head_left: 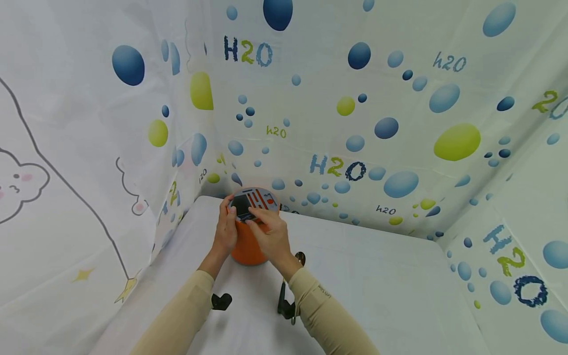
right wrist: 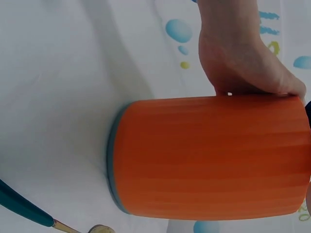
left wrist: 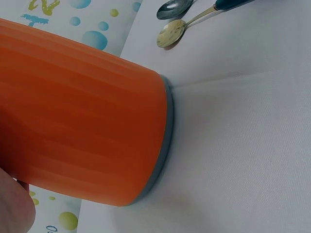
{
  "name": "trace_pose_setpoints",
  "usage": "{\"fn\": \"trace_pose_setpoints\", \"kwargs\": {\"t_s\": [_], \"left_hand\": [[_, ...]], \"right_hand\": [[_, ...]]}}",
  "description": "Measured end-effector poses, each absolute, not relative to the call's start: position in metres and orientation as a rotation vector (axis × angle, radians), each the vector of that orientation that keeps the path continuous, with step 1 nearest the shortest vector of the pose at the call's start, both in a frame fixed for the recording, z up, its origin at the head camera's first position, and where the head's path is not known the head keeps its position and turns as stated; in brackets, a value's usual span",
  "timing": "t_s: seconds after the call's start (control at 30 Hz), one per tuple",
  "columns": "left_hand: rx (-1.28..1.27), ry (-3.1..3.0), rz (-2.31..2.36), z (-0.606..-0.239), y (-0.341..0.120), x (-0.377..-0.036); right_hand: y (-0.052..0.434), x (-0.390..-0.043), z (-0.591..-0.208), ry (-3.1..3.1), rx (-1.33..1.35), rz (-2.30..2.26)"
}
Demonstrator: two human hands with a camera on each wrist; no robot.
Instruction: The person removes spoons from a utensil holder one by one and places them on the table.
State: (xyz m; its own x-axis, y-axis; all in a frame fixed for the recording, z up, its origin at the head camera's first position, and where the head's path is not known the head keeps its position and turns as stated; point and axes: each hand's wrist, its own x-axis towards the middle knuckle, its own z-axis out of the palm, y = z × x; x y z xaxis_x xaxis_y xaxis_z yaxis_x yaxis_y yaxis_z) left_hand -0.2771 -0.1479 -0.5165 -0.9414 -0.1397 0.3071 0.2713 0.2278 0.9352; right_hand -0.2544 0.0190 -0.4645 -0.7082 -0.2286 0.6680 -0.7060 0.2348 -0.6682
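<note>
Orange container (head_left: 246, 246) upright on white tabletop (head_left: 377, 276), left hand (head_left: 226, 228) gripping its side, right hand (head_left: 270, 234) pinching patterned lid (head_left: 255, 201) on top, two spoons (left wrist: 176, 19) nearby.

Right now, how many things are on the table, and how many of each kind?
Orange container: 1
Round lid on top of it: 1
Spoons: 2
Total: 4
</note>
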Motion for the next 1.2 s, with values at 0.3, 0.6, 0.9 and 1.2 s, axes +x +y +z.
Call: {"fn": "trace_pose_setpoints", "kwargs": {"t_s": [0.3,0.6,0.9,1.2], "left_hand": [[-0.152,-2.139,-1.774,-0.5223,-0.1485,-0.2806],[-0.168,-2.125,-1.793,-0.5218,-0.1485,-0.2815],[-0.17,-2.123,-1.787,-0.522,-0.1485,-0.283],[-0.161,-2.133,-1.794,-0.5223,-0.1497,-0.2838]], "right_hand": [[0.0176,-0.2538,-0.4618,-2.084,0.885,1.455],[0.0177,-0.2542,-0.4604,-2.082,0.874,1.423],[0.0174,-0.2556,-0.459,-2.039,0.874,1.389],[0.0175,-0.2567,-0.4589,-2.067,0.848,1.403]]}}
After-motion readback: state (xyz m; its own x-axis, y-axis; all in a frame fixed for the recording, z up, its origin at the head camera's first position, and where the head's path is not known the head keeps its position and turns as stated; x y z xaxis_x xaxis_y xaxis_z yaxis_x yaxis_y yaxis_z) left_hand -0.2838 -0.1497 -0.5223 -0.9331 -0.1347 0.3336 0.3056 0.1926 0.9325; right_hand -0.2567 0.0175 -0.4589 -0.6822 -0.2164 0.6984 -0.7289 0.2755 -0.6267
